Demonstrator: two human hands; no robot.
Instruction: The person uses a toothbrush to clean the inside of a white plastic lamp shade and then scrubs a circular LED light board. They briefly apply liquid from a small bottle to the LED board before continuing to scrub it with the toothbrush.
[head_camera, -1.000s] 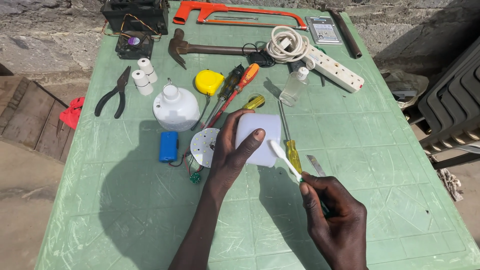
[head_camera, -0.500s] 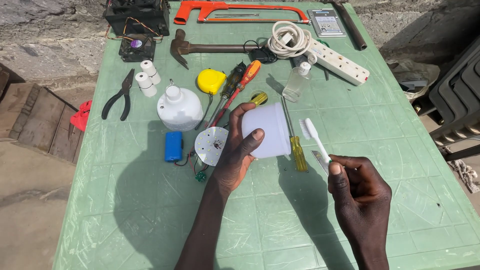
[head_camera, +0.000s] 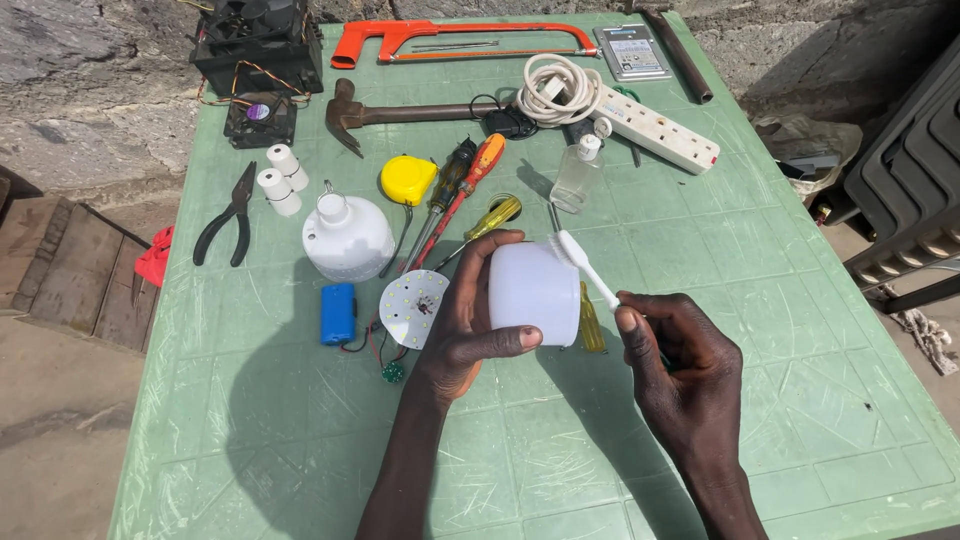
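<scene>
Fingers of my left hand (head_camera: 465, 330) grip the white bulb cover (head_camera: 535, 292) at table centre; my right hand (head_camera: 680, 365) clasps a white toothbrush (head_camera: 585, 268), bristles touching its rim. Round LED board (head_camera: 413, 308) lies at 9 o'clock on the green plastic table (head_camera: 800, 330); concrete ground surrounds it.

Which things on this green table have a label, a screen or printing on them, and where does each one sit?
Flat grey rectangular device, far edge of the table right of the orange hacksaw: pale label panel on its face.
Clear small bottle, beside the white power strip: white cap, label too faint to tell.
Yellow tape measure, left of the screwdrivers: round, dark centre patch.
No lit screens or signs.
</scene>
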